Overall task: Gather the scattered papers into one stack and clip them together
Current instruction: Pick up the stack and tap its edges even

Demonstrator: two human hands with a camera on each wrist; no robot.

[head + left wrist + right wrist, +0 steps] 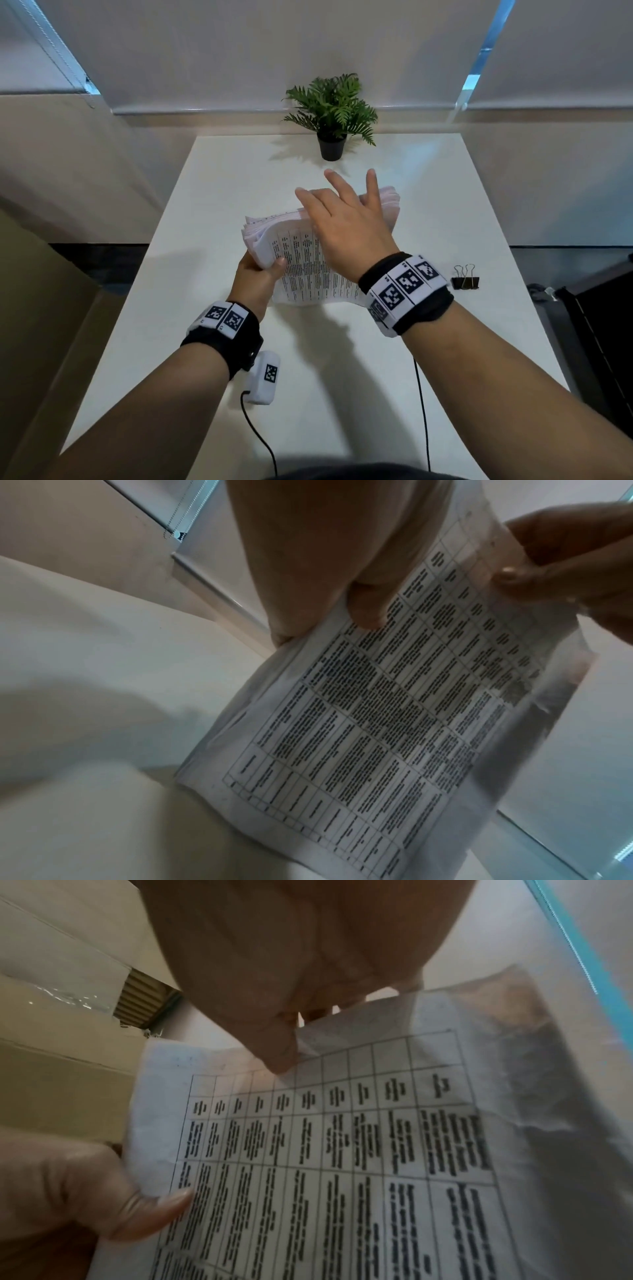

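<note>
A thick stack of printed papers (308,263) stands tilted above the white table (428,205), its sheets fanned at the left edge. My left hand (262,277) grips its lower left corner, thumb on the front sheet. My right hand (346,222) is over the stack's far edge. In the left wrist view the right hand (561,555) pinches that edge of the papers (377,723), thumb in front. The right wrist view shows my right thumb (279,1056) on the table-printed top sheet (342,1150). A black binder clip (464,279) lies on the table to the right of my right wrist.
A potted green plant (331,116) stands at the table's far edge, behind the papers. A cardboard box (41,308) sits left of the table. Two black cables (423,411) run over the near part of the table. A dark cabinet (603,342) is on the right.
</note>
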